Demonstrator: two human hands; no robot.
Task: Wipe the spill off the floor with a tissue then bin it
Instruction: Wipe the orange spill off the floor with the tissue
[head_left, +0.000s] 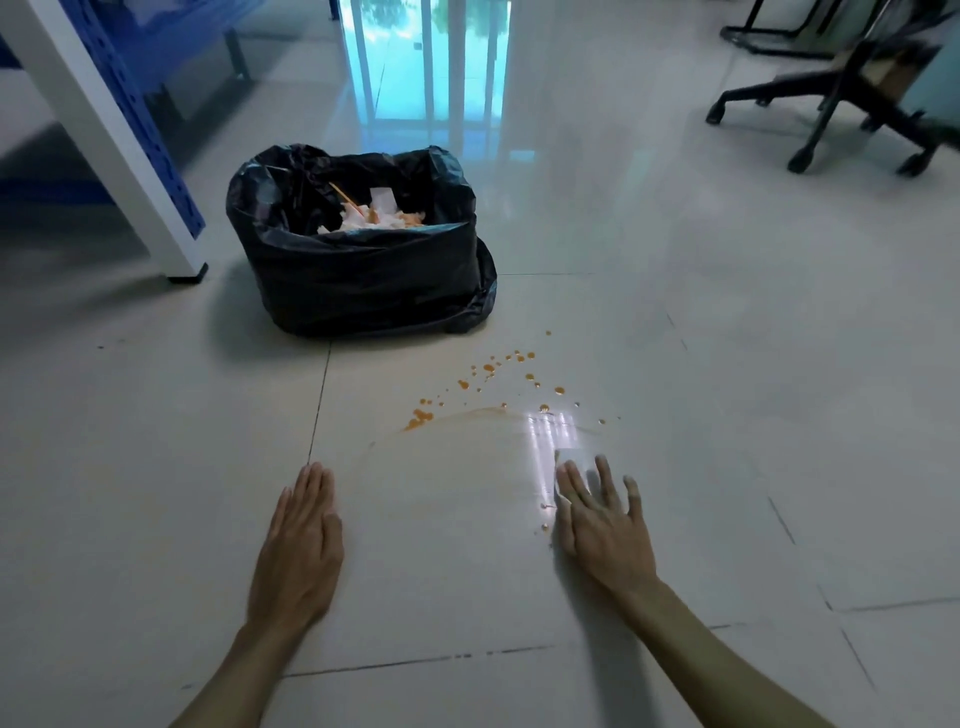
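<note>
Two hands are on the floor. One bin with a black bag stands far ahead, a little to the left. One spill, many orange drops too small to count, lies between bin and hands, running left to right. My right hand is nearer to it and presses one tissue flat with spread fingers. My left hand lies open and flat, holding nothing. I judge the next wipe goes forward and slightly left.
</note>
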